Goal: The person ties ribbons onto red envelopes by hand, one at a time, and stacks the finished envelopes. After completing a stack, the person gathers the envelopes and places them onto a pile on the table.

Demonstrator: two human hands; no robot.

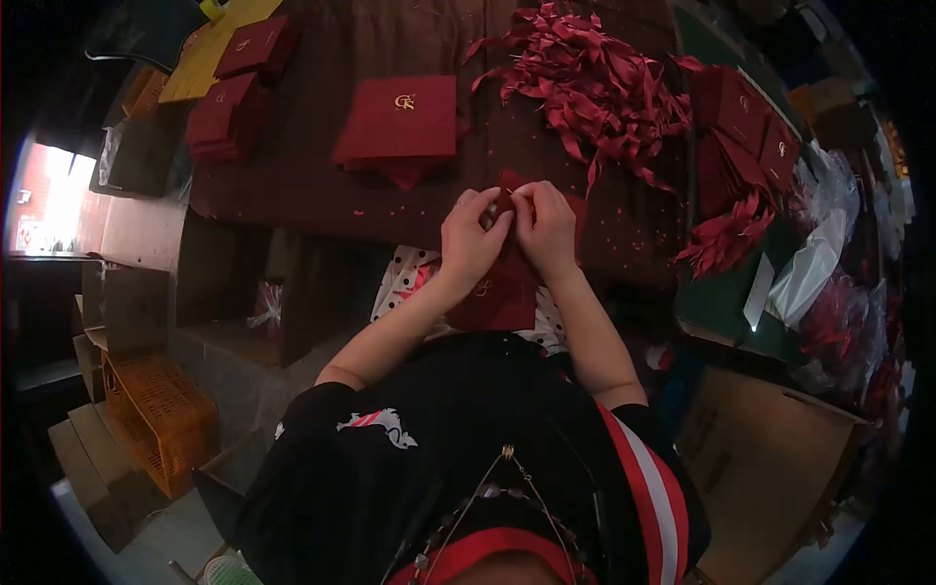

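Both hands meet over a dark red bag point(492, 302) with a gold logo, which lies across the lap at the table's front edge. The fingers of my left hand point(473, 234) are closed in a pinch at the bag's upper end. Close beside it, my right hand point(546, 226) pinches too, near a small light spot between the fingertips. What exactly each hand grips is too small to make out. Beyond them a stack of red pouches point(402, 117) with a gold logo lies on the dark cloth.
A heap of red ribbons point(595, 88) lies back right. More red pouches point(226, 112) are stacked at the left, others point(736, 127) at the right beside clear plastic point(819, 244). An orange crate point(161, 419) and a cardboard box point(765, 468) stand below.
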